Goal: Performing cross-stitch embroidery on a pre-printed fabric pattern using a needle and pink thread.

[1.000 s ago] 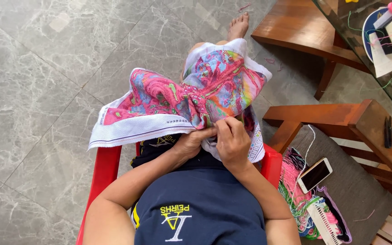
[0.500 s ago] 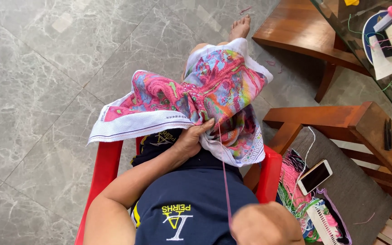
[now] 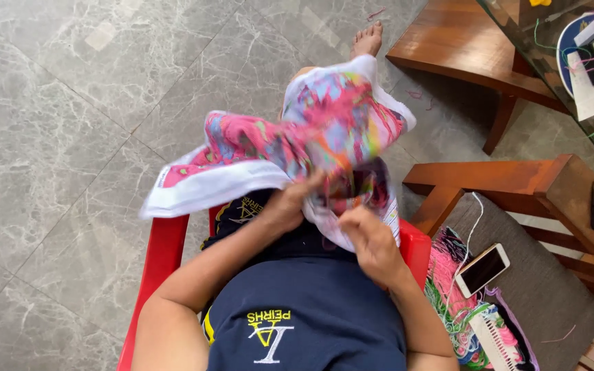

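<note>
A cloth (image 3: 290, 148) lies over the person's lap, on a chair (image 3: 166, 247). The left hand (image 3: 290, 203) and right hand (image 3: 369, 237) sit at its near edge, side by side. Right of the chair, a phone (image 3: 482, 269) lies on a seat (image 3: 551, 275), threads (image 3: 452, 302) beside it.

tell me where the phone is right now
In the head view the phone lies on the grey seat cushion to the person's right, beside the pile of coloured threads and past the right hand.

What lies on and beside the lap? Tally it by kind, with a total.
hands: 2, left hand and right hand
colourful cloth: 1
phone: 1
red chair: 1
thread bundle: 1
total: 6
</note>
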